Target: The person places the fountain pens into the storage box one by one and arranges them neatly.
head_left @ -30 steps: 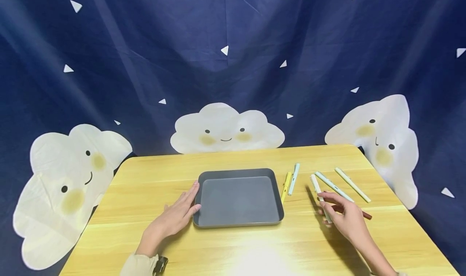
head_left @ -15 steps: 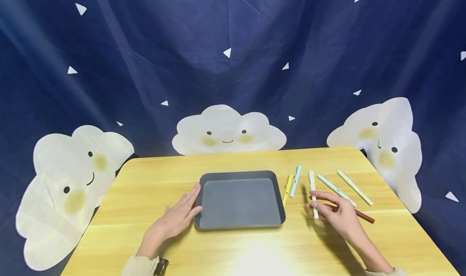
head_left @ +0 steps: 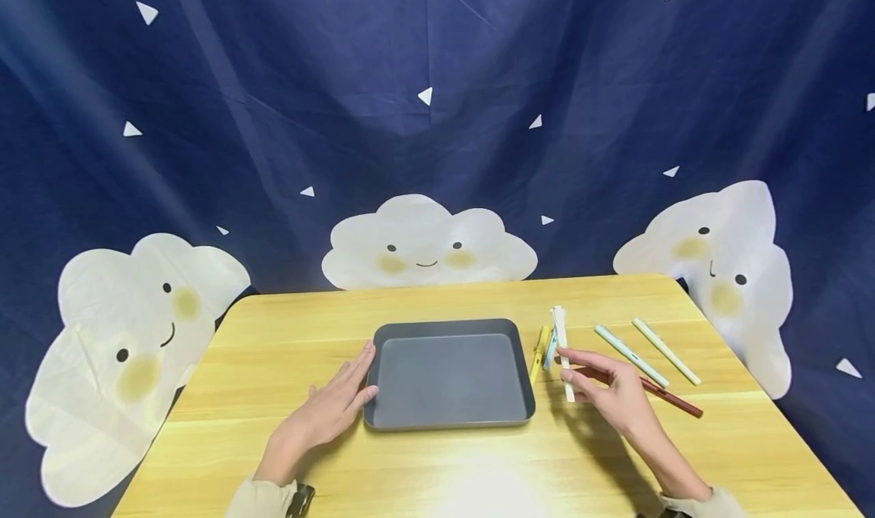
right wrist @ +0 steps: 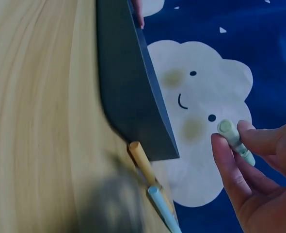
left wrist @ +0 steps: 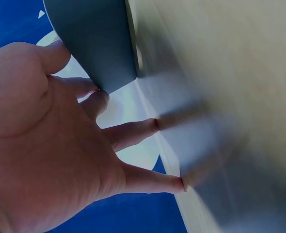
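A dark grey rectangular tray (head_left: 447,377) lies on the wooden table. My left hand (head_left: 331,412) rests its fingers against the tray's left wall; in the left wrist view the fingers (left wrist: 138,133) are spread, two tips down at the tabletop. To the right of the tray, my right hand (head_left: 608,389) pinches a whitish pen (head_left: 562,339) between thumb and fingers. The pen (right wrist: 232,138) is held up off the table in the right wrist view, end toward the camera. Beyond it, a yellow pen (head_left: 538,358) and a light blue pen (head_left: 550,355) lie beside the tray's right wall.
Farther right lie another light blue pen (head_left: 632,356), a pale green pen (head_left: 666,351) and a dark red pen (head_left: 677,402), partly hidden by the right hand. A navy curtain (head_left: 424,146) with clouds hangs behind the table's far edge.
My right hand has carried the whitish pen leftward, and it now overlaps the nearer light blue pen in the head view. More of the dark red pen shows. The left hand stays at the tray.
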Available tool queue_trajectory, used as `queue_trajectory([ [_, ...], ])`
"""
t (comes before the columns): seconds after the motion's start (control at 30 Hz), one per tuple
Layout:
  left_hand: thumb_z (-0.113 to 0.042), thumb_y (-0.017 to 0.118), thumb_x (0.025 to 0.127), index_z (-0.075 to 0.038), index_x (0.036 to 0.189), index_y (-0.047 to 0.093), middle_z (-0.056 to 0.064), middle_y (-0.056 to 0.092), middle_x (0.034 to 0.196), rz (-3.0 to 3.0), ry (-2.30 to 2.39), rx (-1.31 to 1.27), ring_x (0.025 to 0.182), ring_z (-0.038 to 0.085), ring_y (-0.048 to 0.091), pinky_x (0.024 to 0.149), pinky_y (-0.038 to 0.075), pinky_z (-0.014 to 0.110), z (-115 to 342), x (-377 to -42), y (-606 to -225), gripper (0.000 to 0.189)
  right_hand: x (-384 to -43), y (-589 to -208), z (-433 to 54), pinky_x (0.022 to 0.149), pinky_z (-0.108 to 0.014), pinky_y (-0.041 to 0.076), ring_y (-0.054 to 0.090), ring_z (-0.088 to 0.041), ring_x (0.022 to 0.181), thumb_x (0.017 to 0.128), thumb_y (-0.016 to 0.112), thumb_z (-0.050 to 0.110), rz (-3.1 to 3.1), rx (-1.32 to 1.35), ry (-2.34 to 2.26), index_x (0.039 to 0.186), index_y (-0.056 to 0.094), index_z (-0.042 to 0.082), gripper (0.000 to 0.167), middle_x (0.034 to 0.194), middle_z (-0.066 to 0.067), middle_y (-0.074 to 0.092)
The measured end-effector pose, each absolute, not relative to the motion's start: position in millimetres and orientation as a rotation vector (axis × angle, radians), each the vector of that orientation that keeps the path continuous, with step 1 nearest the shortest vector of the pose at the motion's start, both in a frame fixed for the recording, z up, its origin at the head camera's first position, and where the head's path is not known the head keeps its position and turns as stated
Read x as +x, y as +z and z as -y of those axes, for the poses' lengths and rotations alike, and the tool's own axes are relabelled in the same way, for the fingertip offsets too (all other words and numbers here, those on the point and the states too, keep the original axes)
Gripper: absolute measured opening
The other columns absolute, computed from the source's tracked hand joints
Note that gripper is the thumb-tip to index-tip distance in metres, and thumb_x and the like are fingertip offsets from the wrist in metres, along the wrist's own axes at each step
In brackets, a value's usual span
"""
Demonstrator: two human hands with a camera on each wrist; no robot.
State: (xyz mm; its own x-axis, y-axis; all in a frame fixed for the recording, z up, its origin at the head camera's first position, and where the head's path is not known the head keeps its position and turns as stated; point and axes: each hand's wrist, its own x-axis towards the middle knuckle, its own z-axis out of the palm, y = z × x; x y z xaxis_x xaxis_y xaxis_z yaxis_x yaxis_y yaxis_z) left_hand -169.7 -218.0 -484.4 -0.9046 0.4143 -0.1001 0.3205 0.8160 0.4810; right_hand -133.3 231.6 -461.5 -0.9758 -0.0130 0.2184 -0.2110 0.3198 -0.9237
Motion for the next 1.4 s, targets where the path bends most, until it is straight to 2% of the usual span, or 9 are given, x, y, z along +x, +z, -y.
queue_trajectory([
  [0.37,-0.045,0.039,0.111,-0.021,0.167,0.007,-0.003,0.005,0.172,-2.809,0.675,0.535,0.152,0.044,0.021,0.099,0.013,0.089,221,-168,-488,0.069,-147,-466,-209,0.071,-0.038,0.062,0.072,-0.013,0.099,0.092,0.075,0.001,2.335,0.395,1.886,0.129,0.066,-0.010,0.040,0.126,-0.025,0.068],
  [0.53,-0.045,0.039,0.111,-0.021,0.167,0.008,-0.003,0.005,0.172,-2.811,0.666,0.525,0.152,0.043,0.022,0.099,0.014,0.089,224,-163,-491,0.068,-149,-470,-202,0.070,-0.038,0.062,0.073,-0.012,0.096,0.092,0.074,-0.002,2.315,0.411,1.870,0.129,0.066,-0.009,0.038,0.123,-0.024,0.070],
  [0.73,-0.044,0.040,0.111,-0.022,0.167,0.009,-0.004,0.005,0.172,-2.812,0.679,0.515,0.152,0.042,0.022,0.098,0.015,0.089,224,-158,-495,0.068,-152,-474,-193,0.069,-0.038,0.062,0.074,-0.018,0.094,0.091,0.075,-0.002,2.306,0.388,1.875,0.128,0.068,-0.008,0.038,0.121,-0.026,0.070],
  [0.9,-0.044,0.039,0.111,-0.022,0.167,0.009,-0.005,0.005,0.172,-2.813,0.690,0.531,0.152,0.042,0.022,0.098,0.015,0.089,220,-161,-497,0.067,-159,-475,-185,0.069,-0.038,0.062,0.073,-0.013,0.093,0.091,0.074,-0.004,2.289,0.402,1.906,0.127,0.068,-0.009,0.037,0.120,-0.029,0.069],
  [0.97,-0.043,0.039,0.111,-0.021,0.167,0.009,-0.004,0.006,0.172,-2.814,0.695,0.535,0.152,0.043,0.022,0.098,0.014,0.090,220,-162,-496,0.067,-161,-475,-180,0.068,-0.037,0.062,0.073,-0.010,0.091,0.091,0.074,-0.005,2.279,0.411,1.922,0.126,0.067,-0.010,0.037,0.117,-0.026,0.071],
  [1.07,-0.043,0.040,0.111,-0.021,0.167,0.009,-0.004,0.006,0.172,-2.811,0.703,0.545,0.152,0.042,0.022,0.098,0.013,0.090,219,-164,-494,0.067,-164,-475,-173,0.066,-0.038,0.062,0.072,-0.006,0.088,0.089,0.073,-0.009,2.254,0.419,1.949,0.125,0.068,-0.009,0.036,0.113,-0.015,0.075],
  [1.2,-0.043,0.039,0.112,-0.022,0.167,0.007,-0.005,0.005,0.172,-2.803,0.696,0.550,0.152,0.042,0.020,0.099,0.013,0.089,219,-166,-491,0.067,-167,-474,-164,0.065,-0.038,0.062,0.071,-0.007,0.085,0.088,0.075,-0.009,2.229,0.445,1.962,0.123,0.069,-0.007,0.035,0.107,-0.003,0.076],
  [1.4,-0.042,0.040,0.111,-0.022,0.167,0.007,-0.005,0.004,0.172,-2.808,0.703,0.559,0.153,0.041,0.020,0.100,0.011,0.089,216,-171,-485,0.067,-173,-469,-153,0.065,-0.038,0.062,0.072,-0.008,0.087,0.089,0.075,-0.007,2.228,0.497,1.964,0.122,0.071,-0.006,0.033,0.109,-0.012,0.076],
])
